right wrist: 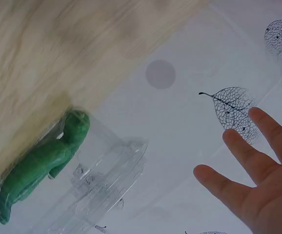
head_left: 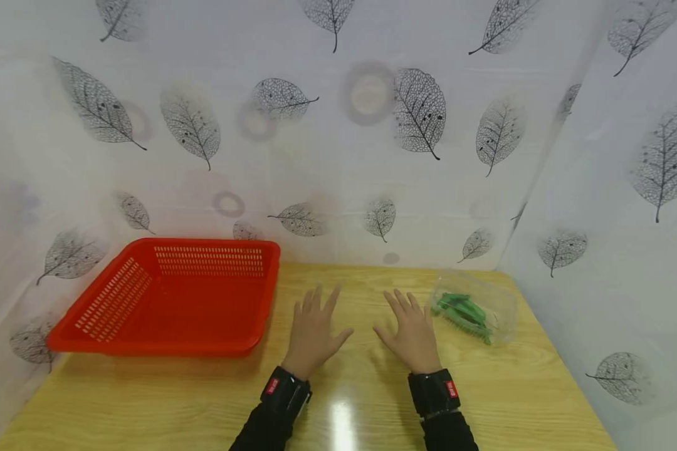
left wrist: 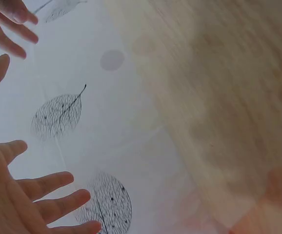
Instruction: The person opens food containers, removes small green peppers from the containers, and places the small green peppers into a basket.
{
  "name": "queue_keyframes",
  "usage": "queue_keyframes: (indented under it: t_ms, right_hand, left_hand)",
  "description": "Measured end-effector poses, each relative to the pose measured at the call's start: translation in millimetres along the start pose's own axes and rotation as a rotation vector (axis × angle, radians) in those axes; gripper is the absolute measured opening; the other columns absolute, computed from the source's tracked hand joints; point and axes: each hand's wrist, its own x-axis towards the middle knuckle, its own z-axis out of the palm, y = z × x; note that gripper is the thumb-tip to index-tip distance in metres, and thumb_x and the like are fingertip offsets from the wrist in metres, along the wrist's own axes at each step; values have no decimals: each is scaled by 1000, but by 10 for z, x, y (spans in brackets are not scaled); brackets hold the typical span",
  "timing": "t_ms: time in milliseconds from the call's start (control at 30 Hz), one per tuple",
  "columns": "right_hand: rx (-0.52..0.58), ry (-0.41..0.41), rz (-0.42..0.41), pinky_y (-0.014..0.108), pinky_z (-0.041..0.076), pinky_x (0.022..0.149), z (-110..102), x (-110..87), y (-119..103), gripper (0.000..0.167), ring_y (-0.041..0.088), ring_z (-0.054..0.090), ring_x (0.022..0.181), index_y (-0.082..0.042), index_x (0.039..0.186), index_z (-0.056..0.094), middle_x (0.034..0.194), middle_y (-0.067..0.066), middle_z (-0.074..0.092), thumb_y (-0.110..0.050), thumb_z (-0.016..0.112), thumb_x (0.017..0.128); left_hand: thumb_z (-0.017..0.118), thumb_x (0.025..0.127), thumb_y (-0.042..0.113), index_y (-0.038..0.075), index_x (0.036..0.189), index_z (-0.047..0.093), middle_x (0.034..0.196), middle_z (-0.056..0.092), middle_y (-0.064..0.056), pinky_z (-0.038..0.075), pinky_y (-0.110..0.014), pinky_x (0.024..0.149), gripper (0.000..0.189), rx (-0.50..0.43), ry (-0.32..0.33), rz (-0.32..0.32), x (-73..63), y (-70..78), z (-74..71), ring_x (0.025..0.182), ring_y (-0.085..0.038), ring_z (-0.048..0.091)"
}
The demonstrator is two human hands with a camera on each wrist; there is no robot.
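Observation:
Both hands hover over the wooden table with fingers spread, holding nothing. My left hand point(head_left: 311, 332) is to the right of a red plastic basket point(head_left: 203, 348), which has slotted sides. My right hand point(head_left: 410, 335) is just left of a clear plastic box point(head_left: 503, 307) containing green pods or peppers point(head_left: 464, 308); their exact kind is hard to tell. In the right wrist view, the green vegetables point(right wrist: 38, 163) lie inside the clear box point(right wrist: 109, 178), apart from the spread fingers point(right wrist: 229, 187). The left wrist view shows the left hand's fingers point(left wrist: 58, 202) straight and bare.
The light wooden table point(head_left: 338, 388) reaches back to a white wall covering point(head_left: 338, 156) printed with grey leaves. The same covering rises along the left and right sides. A bright reflection lies on the tabletop between the forearms.

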Motion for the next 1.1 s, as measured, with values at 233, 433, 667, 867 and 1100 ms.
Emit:
queue_keyframes:
  t_ms: [233,433,667,867,1100]
  right_hand:
    - [-60,74,-69,68,29,100,-275,114,509,80,43,41,129,-14,138,45,139,18,48,-35,80,70]
    - [-139,118,-137,64,30,101,-532,138,1038,86,43,42,125,-10,137,46,137,20,48,-33,84,64]
    - [-110,42,-71,65,24,104,-679,-25,1444,88,48,38,126,-11,139,43,137,23,46,-33,83,64]
    - [-97,-35,-7,66,25,104,-642,-175,1622,82,50,36,128,-9,137,45,139,24,44,-31,82,67]
    - [-118,-79,17,67,24,104,-560,-264,1756,82,50,32,130,-9,136,46,141,23,41,-30,83,66]
  left_hand:
    - [73,75,47,19,147,29,143,40,-20,32,-57,106,88,-104,-87,176,466,154,125,131,-40,39]
    - [72,78,46,20,148,27,148,35,-16,31,-53,109,88,-189,-138,354,850,480,323,136,-34,35]
    - [73,80,38,20,147,28,151,31,-13,28,-44,114,83,-285,-215,540,1113,974,762,139,-31,31]
    - [76,77,34,18,146,32,150,34,-16,29,-42,114,83,-312,-247,608,1179,1258,1064,139,-29,33]
    - [73,79,37,23,144,35,151,32,-13,30,-43,113,77,-252,-292,606,1198,1398,1197,140,-32,31]
